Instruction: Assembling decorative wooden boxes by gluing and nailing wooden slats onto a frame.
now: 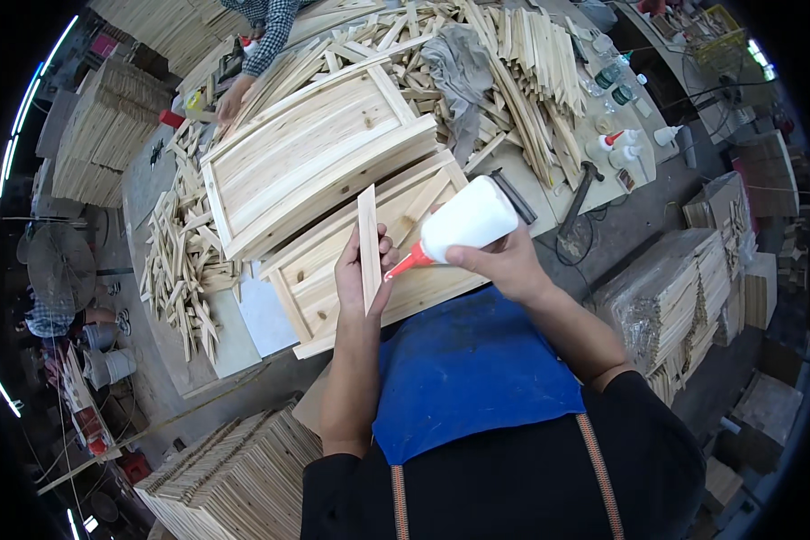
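My left hand (353,274) grips a short flat wooden strip (369,247) with slanted ends, held upright over the work. In my right hand (504,265) is a white glue bottle (468,216), tilted so that its red nozzle (409,261) points down and left, close to the lower part of the strip. Whether the tip touches the strip I cannot tell. Beneath both hands lies a framed wooden panel (310,301) with a diagonal strip (427,196) at its right end. Another framed panel (306,144) rests just beyond, overlapping it.
Loose wooden strips (184,270) lie piled at the left, with longer ones (540,63) at the back. A grey cloth (459,72) drapes over them. A hammer (585,189) and more glue bottles (625,155) stand right. Another person's hand (234,99) works at the far left.
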